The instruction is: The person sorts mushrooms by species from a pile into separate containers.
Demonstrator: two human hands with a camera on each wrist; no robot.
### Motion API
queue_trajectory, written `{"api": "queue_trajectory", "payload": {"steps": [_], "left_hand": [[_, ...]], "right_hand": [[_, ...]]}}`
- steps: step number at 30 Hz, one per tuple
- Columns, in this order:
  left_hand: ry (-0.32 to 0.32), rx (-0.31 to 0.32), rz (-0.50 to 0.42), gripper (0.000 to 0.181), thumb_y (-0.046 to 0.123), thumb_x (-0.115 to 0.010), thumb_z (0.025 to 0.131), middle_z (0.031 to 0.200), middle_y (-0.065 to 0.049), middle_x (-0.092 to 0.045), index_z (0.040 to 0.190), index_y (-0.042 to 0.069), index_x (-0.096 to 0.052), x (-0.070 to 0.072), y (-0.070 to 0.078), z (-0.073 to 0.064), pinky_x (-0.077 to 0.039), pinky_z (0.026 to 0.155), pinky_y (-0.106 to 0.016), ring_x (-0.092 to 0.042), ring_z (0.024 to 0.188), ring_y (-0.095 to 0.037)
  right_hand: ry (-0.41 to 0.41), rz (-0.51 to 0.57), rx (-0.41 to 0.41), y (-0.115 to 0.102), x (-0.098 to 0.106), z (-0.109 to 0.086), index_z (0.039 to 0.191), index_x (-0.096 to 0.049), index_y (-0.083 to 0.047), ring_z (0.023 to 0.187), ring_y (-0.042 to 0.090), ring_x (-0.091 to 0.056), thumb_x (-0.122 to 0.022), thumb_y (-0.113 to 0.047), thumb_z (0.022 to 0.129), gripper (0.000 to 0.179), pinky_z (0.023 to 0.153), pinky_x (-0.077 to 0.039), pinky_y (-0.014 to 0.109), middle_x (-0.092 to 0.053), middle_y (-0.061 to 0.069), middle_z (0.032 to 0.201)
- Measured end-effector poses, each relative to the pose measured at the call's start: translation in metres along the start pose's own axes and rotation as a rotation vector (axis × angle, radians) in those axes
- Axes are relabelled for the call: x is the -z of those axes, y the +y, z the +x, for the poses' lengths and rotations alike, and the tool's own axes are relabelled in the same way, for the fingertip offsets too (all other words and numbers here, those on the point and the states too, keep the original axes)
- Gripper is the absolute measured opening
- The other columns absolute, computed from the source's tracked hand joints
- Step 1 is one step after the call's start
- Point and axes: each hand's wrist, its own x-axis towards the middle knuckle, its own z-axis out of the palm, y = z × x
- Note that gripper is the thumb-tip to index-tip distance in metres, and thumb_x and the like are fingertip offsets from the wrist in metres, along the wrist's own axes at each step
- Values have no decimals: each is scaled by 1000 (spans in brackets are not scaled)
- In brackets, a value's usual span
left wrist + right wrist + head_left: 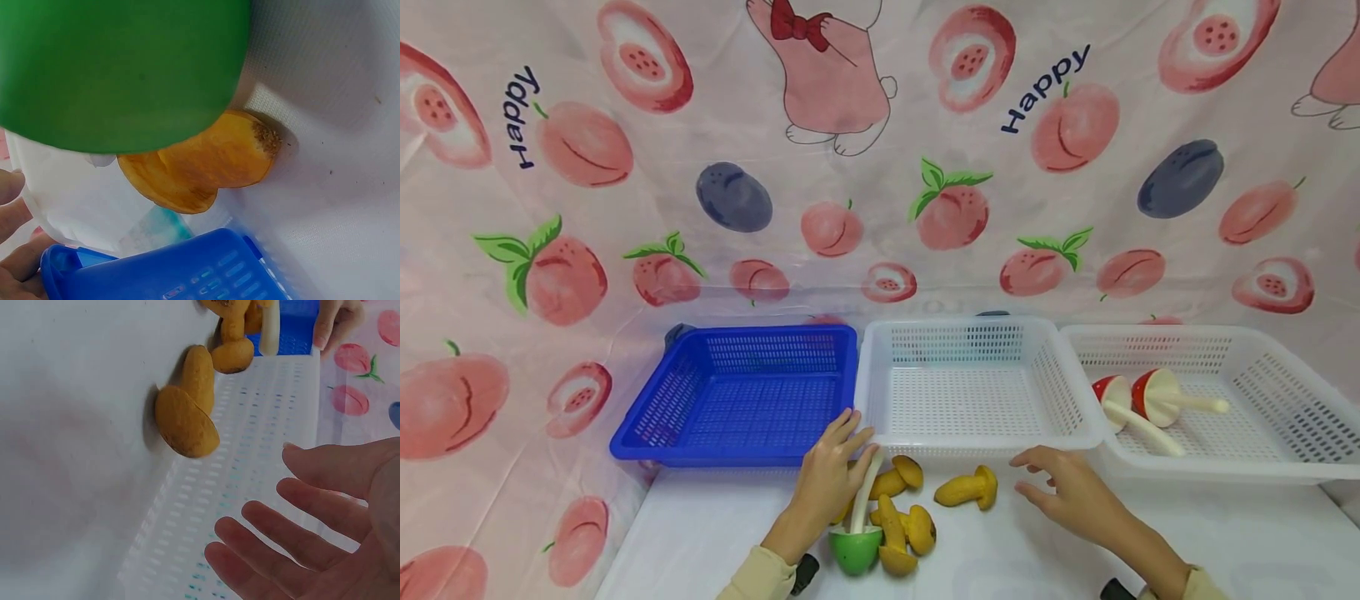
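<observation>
My left hand (831,479) hovers over the stem end of a green-capped toy mushroom (855,551), its fingers loosely bent. In the right wrist view a gap shows between those fingers and the white stem (270,328). The mushroom lies with its cap toward me, over a cluster of yellow toy mushrooms (893,533). Its cap (125,69) fills much of the left wrist view. A single yellow mushroom (967,488) lies apart on the table, between the cluster and my right hand (1071,492). That hand is held in the air, fingers spread and holding nothing.
Three baskets line the back of the table: a blue one (640,454), a white one (955,400) in the middle and another white one (1247,400) at right. Two red-capped mushrooms (1159,397) lie in the right one. A fruit-patterned cloth (865,183) hangs behind.
</observation>
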Motion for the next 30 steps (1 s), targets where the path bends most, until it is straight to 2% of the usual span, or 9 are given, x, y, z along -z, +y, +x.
{"api": "queue_trajectory", "payload": {"steps": [6, 12, 16, 20, 30], "left_hand": [[-2, 4, -4, 24, 19, -72, 85, 122, -19, -61, 105, 6, -74, 1, 0, 0, -49, 89, -47, -52, 121, -33], [-1, 0, -14, 23, 18, -72, 85, 122, -20, -61, 104, 5, -73, 1, 1, 0, -48, 89, -48, -52, 121, -33], [1, -2, -15, 24, 18, -72, 85, 122, -20, -61, 104, 4, -73, 1, 1, 0, -48, 89, -49, -52, 121, -34], [4, -6, -7, 24, 18, -72, 84, 121, -20, -61, 104, 4, -73, 1, 0, 0, -50, 87, -48, -52, 120, -34], [18, -25, -14, 24, 18, -73, 84, 120, -22, -61, 103, 3, -73, 1, -1, 0, -50, 87, -48, -53, 119, -35]], "right_hand": [[-54, 30, 14, 3, -22, 4, 111, -66, -5, 94, 29, -62, -74, -13, 81, 32, 72, -56, 38, -65, 7, 111], [-53, 38, 21, 7, -48, 8, 117, -63, -8, 94, 23, -59, -78, -15, 77, 43, 80, -54, 40, -60, 6, 113], [-16, 57, 65, 9, -61, 12, 113, -63, -7, 89, 17, -55, -80, -12, 74, 43, 76, -53, 33, -58, 5, 107], [39, 65, 101, 10, -72, 15, 106, -65, -5, 88, 17, -56, -82, -8, 71, 39, 70, -53, 28, -59, 5, 103], [134, 152, 23, 10, -83, 21, 95, -67, -4, 81, 18, -54, -84, 2, 65, 36, 59, -51, 16, -61, 7, 97]]}}
